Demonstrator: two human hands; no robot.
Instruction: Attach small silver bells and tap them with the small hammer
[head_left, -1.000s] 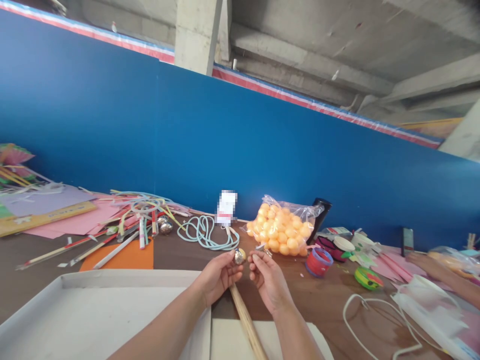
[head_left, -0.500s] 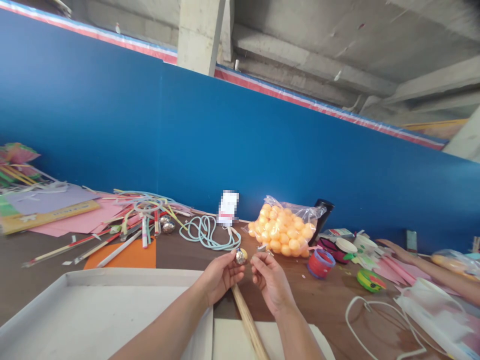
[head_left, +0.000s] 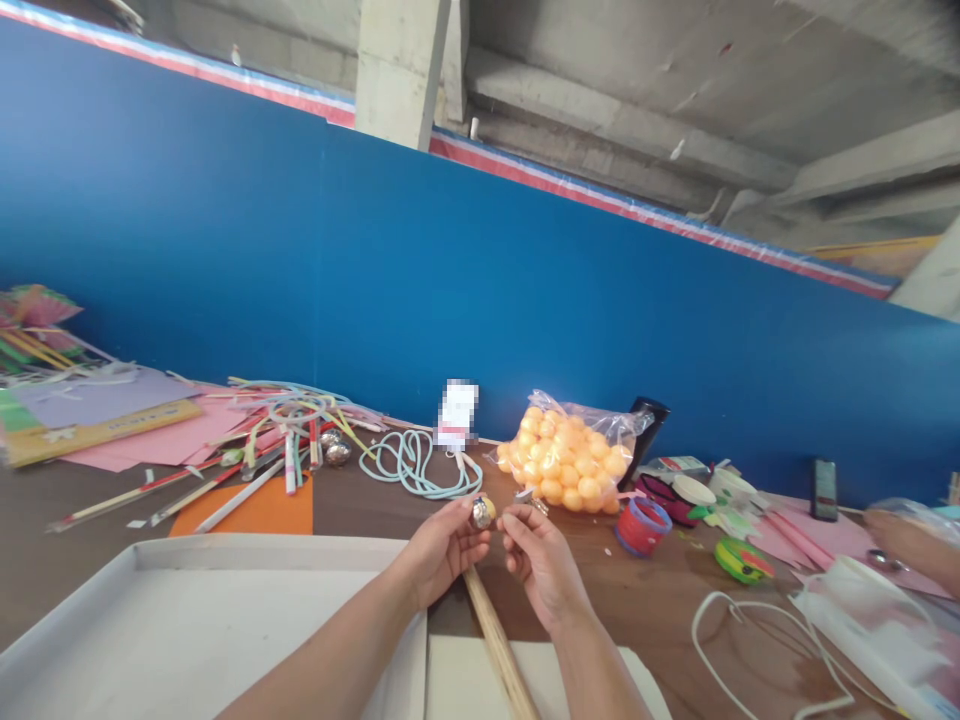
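Between the fingertips of my left hand [head_left: 448, 545] is a small shiny silver ball [head_left: 481, 514] with a yellow patch on its right side. My right hand [head_left: 538, 565] is closed in a pinch just right of the ball; whatever its fingertips hold is too small to make out. Below both hands a bundle of thin wooden sticks [head_left: 495, 640] slants toward me. Small silvery bits [head_left: 537, 503] lie just beyond my right fingers.
A white tray [head_left: 270, 550] stands front left. Behind are blue cord [head_left: 420, 478], a bag of orange balls [head_left: 566, 465] and a red-and-blue tape roll [head_left: 643, 527]. Straws and paper lie left. At right are a white cable [head_left: 701, 625], a phone [head_left: 823, 490] and another person's hand [head_left: 911, 540].
The other person's hand at the right has drawn back from beside the phone, and a small dark shiny thing now shows near it. My hands and the silver ball have hardly moved.
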